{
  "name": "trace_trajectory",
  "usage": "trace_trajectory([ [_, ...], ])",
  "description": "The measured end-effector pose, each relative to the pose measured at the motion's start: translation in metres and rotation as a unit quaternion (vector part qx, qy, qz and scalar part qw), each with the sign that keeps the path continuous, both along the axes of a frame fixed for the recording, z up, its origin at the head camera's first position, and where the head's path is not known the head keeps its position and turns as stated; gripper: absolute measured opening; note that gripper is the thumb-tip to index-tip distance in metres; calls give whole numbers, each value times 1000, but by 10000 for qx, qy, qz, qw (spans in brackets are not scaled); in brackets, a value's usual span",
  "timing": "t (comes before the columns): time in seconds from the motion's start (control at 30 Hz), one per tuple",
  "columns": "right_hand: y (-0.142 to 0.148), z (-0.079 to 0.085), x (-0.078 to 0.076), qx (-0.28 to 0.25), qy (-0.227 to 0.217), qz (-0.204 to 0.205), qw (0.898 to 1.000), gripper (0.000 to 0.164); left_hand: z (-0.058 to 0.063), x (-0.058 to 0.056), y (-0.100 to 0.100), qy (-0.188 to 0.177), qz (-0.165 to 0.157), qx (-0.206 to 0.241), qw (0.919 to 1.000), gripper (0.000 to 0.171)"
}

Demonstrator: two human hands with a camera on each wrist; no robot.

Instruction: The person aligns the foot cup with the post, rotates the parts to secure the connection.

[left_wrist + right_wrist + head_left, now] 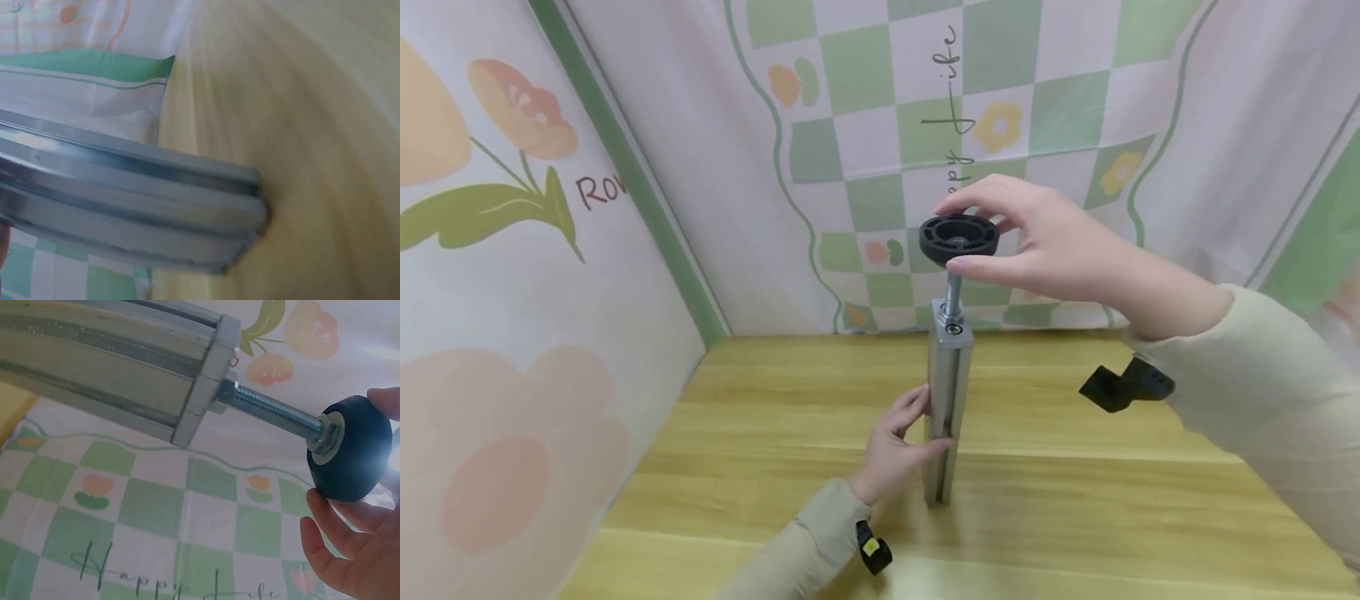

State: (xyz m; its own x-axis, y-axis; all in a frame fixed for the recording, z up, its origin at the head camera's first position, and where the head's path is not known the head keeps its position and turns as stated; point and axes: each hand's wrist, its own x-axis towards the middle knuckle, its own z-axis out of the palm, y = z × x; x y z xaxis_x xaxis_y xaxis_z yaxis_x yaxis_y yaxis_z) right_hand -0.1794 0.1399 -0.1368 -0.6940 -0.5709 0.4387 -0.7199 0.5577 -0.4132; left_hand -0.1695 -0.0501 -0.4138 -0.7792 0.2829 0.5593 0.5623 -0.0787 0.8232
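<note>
An aluminium profile stands upright on the wooden table, its lower end on the boards in the left wrist view. My left hand grips it around the lower half, thumb on the near side. From the end plate on its top rises a threaded rod with a nut at the plate. The rod carries a round black levelling foot, with another nut under it. My right hand pinches the foot's rim between thumb and fingers.
The wooden table reaches back to a curtain with green checks and lettering. A flowered cloth hangs on the left. Black wrist mounts sit on both sleeves.
</note>
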Motion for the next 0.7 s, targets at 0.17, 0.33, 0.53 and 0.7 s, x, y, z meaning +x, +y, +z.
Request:
trace_trajectory([
  [0.17,20,1,-4,353,-119,-327,9988,46,6,-6,-12,324,266,-508,9978,64],
  [0.33,40,-7,-8,479,-724,-564,9946,49,9,-10,-25,393,496,-1120,9917,58],
  [0.53,58,-22,-14,616,-1121,-628,9898,54,13,-12,-38,81,459,-1568,9865,51],
  [0.7,75,-44,-21,493,-1438,-532,9869,54,16,-16,-44,-116,427,-1946,9799,50],
])
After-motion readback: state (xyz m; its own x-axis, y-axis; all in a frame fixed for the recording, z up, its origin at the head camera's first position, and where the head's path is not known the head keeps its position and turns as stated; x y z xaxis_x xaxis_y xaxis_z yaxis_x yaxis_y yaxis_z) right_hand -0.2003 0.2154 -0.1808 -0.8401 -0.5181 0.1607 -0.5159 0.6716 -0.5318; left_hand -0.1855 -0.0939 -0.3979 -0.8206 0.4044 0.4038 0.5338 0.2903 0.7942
